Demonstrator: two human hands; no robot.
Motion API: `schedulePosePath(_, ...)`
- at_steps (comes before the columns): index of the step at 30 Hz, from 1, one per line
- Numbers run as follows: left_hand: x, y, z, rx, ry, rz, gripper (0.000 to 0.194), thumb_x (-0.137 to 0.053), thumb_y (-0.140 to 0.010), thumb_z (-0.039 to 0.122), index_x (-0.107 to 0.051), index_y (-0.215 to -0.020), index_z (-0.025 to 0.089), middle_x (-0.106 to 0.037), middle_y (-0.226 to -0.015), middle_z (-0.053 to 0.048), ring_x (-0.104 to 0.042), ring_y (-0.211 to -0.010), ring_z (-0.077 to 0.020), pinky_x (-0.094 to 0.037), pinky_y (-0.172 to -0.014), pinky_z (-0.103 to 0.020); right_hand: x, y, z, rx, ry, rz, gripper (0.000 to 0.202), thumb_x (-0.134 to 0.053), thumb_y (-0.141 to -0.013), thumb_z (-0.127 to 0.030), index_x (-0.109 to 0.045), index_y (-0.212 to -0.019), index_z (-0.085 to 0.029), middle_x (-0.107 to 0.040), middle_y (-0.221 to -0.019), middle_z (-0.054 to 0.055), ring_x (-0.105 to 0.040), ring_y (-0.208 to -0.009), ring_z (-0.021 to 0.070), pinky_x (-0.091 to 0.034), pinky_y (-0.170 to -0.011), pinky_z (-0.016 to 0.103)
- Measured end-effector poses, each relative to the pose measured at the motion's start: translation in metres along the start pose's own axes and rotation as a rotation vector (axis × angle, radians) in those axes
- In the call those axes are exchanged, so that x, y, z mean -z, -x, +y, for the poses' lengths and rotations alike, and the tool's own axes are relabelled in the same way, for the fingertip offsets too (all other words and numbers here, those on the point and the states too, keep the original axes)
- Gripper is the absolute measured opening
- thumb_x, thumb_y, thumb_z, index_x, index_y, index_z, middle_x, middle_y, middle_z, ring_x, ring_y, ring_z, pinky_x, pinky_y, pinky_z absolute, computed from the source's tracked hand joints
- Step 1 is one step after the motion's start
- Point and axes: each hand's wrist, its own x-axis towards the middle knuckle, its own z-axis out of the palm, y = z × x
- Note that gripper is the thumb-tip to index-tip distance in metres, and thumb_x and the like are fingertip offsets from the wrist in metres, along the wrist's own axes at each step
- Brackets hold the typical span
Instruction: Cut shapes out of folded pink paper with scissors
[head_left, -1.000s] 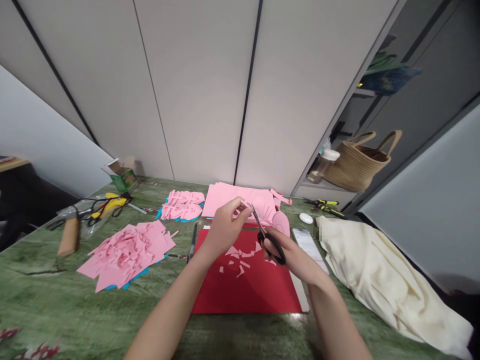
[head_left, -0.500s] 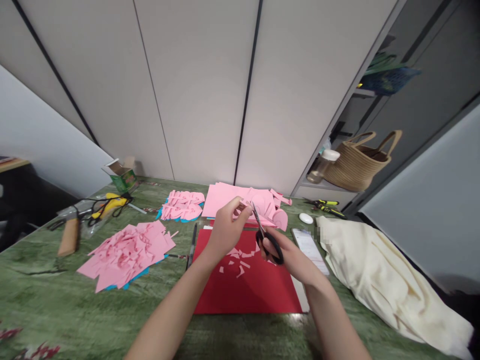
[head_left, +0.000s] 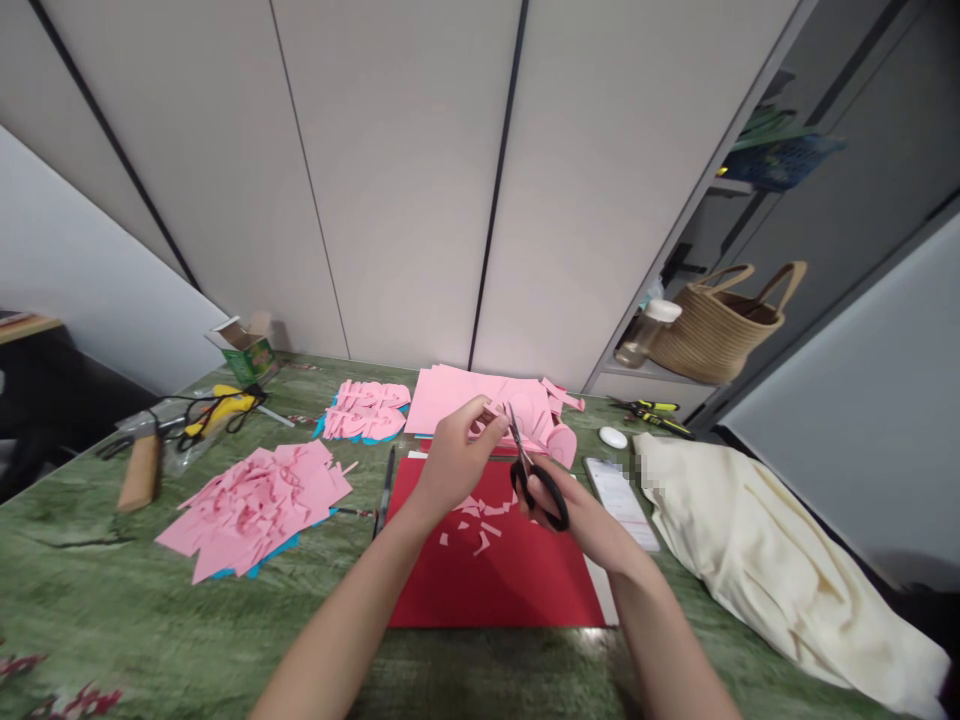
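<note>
My left hand [head_left: 460, 450] pinches a small piece of pink paper [head_left: 493, 410] above the far edge of a red sheet [head_left: 495, 590]. Black-handled scissors [head_left: 555, 497] are in my right hand [head_left: 562, 500], with fingers through the loops and the blades pointing up and away, next to the pinched paper. The blades look slightly parted. Small pink scraps [head_left: 478, 524] lie on the red sheet under my hands. Behind them are larger pink sheets [head_left: 442, 395], partly hidden by my hands.
Left on the green table [head_left: 300, 620] are a pink paper pile [head_left: 262, 500], pink cutouts [head_left: 366, 408], a yellow tool [head_left: 225, 405] and a green box [head_left: 250, 358]. Right are a phone [head_left: 621, 500], white oval object [head_left: 613, 437], pliers [head_left: 652, 412] and cream cloth [head_left: 765, 560].
The scissor blades have opened slightly, and my left fingers have shifted a little at the paper. The rest of the scene looks the same.
</note>
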Motion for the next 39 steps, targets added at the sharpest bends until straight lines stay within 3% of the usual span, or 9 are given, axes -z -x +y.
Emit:
schedulePosePath(17,-0.009,0.004,-0.002,0.041,0.033,0.121,0.021,-0.044,-0.086,0.032,-0.05,-0.071,0.018,-0.059,-0.071,0.001,-0.055,-0.072,-0.0133,-0.038,-0.068,-0.025,-0.008,-0.004,0.011,0.013,0.023,0.097,0.035,-0.044,-0.085,-0.056,-0.044,-0.081,-0.021,-0.047,-0.07,-0.001,-0.04,-0.061,0.0121,-0.035,-0.055,0.024)
schedulePosePath(22,-0.002,0.002,-0.003,0.002,0.03,0.056,0.016,-0.052,-0.081,0.031,-0.051,-0.072,0.018,-0.058,-0.073,0.001,-0.054,-0.072,-0.0131,-0.038,-0.068,-0.025,-0.004,-0.003,0.005,0.037,0.136,0.106,0.031,-0.044,-0.086,-0.051,-0.043,-0.082,-0.021,-0.044,-0.067,-0.004,-0.039,-0.061,0.0118,-0.034,-0.056,0.023)
schedulePosePath(30,0.009,-0.006,-0.012,0.044,0.287,0.037,0.016,-0.052,-0.08,0.029,-0.048,-0.069,0.018,-0.05,-0.068,0.001,-0.051,-0.067,-0.012,-0.042,-0.065,-0.025,0.003,0.004,-0.01,0.025,0.305,0.051,0.024,-0.046,-0.087,-0.044,-0.042,-0.081,-0.021,-0.044,-0.071,-0.003,-0.039,-0.064,0.0122,-0.035,-0.06,0.024)
schedulePosePath(39,0.008,-0.004,-0.006,0.05,0.223,0.011,0.017,-0.051,-0.081,0.029,-0.05,-0.069,0.017,-0.051,-0.067,0.001,-0.05,-0.066,-0.011,-0.042,-0.063,-0.024,0.005,0.004,-0.008,0.008,0.278,0.0,0.027,-0.045,-0.087,-0.047,-0.046,-0.083,-0.02,-0.046,-0.073,-0.002,-0.041,-0.066,0.012,-0.036,-0.059,0.024)
